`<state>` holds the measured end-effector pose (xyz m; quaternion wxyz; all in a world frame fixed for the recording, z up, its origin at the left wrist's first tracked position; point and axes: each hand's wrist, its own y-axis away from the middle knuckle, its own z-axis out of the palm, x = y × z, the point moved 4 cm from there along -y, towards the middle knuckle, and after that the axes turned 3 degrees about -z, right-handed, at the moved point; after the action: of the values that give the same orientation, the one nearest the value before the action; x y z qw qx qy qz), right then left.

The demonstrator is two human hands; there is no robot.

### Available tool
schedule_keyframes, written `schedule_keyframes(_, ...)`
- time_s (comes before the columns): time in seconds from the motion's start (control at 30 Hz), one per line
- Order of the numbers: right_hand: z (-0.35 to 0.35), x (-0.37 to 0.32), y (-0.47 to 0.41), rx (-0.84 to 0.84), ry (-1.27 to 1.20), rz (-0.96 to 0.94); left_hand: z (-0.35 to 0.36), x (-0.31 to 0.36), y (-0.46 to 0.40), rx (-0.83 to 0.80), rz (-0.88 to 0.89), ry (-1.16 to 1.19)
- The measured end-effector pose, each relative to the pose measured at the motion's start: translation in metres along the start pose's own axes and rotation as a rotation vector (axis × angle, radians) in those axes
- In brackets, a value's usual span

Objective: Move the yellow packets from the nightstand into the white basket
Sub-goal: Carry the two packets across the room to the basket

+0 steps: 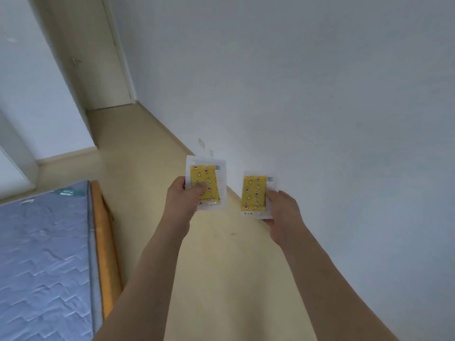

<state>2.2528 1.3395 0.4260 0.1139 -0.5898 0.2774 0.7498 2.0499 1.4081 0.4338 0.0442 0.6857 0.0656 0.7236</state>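
Observation:
Two yellow packets with a star and moon print sit in clear wrappers, held up in front of me over the floor. My left hand (183, 200) pinches the left packet (208, 177), thumb across its yellow face. My right hand (283, 212) grips the right packet (253, 195) by its right edge. The packets are apart, side by side. Neither the nightstand nor the white basket is in view.
A bed with a blue quilted mattress (41, 262) and an orange wooden frame (104, 244) fills the lower left. Pale wood floor (147, 148) runs ahead to a closed door (98, 60). A grey-white wall (320, 94) stands close on my right.

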Motion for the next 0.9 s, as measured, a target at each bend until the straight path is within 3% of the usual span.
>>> schedule_keyframes(0.4, 0.193, 0.001, -0.216, -0.229, 0.033, 0.094, -0.049, 0.008, -0.232, 0.204, -0.043, 0.011)
schedule_keyframes(0.63, 0.317, -0.050, -0.363, -0.333, 0.027, 0.036, -0.065, 0.063, -0.405, 0.309, -0.010, -0.032)
schedule_keyframes(0.9, 0.495, -0.061, -0.460, -0.513, 0.115, 0.068, -0.151, 0.099, -0.537, 0.486, 0.002, 0.045)
